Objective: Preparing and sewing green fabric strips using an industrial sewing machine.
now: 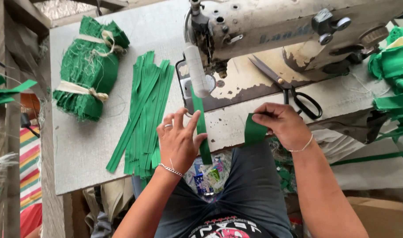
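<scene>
A: Left hand (178, 140) fingers?
B: Spread wide, flat on a narrow green fabric strip (202, 128) running under the sewing machine (272, 31).
A: Right hand (283, 124)?
B: Fingers pinch a green fabric piece (254, 130) at the surface (82, 145) edge.
A: Around?
B: Loose green strips (146, 112) left, tied green bundle (88, 72) beyond, scissors (289, 88) behind.
</scene>
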